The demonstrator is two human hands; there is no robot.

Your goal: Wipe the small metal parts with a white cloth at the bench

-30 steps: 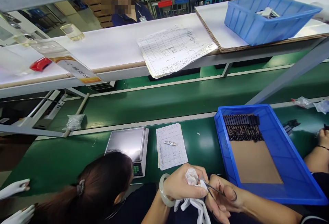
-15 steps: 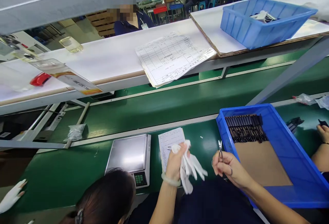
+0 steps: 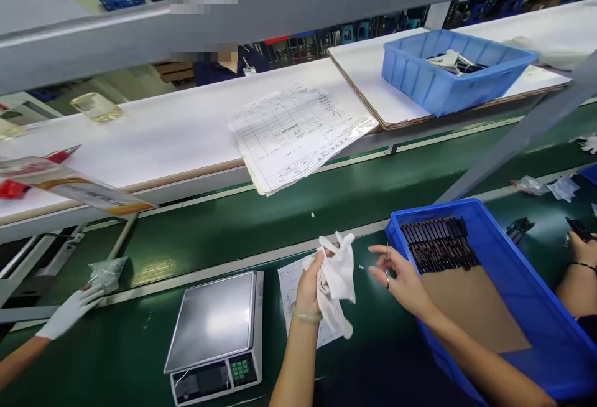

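My left hand [image 3: 310, 285] grips white cloth gloves [image 3: 339, 273], which bunch up and hang from its fingers above a printed sheet [image 3: 289, 282]. To the right, my right hand [image 3: 398, 279] has its thumb and a finger through the ring handles of small scissors [image 3: 387, 264]. The rings are spread apart, and the blades are hard to make out. A small white scrap [image 3: 361, 267] lies on the green surface between my hands. Beside my right hand stands a blue tray [image 3: 499, 239] with a row of dark slim parts [image 3: 438, 242] on cardboard.
A weighing scale [image 3: 214, 326] stands left of the sheet. At far left a co-worker's gloved hand [image 3: 72, 313] touches a clear plastic bag [image 3: 107, 273]. Another co-worker's hand [image 3: 583, 251] holds a dark part at right. Above, a shelf carries papers [image 3: 298, 133] and a light-blue bin [image 3: 420, 83].
Both my hands have risen away from me in the view. The scissors' rings have spread apart. A co-worker's head has left the view, and the gloved hand at left has reached the plastic bag.
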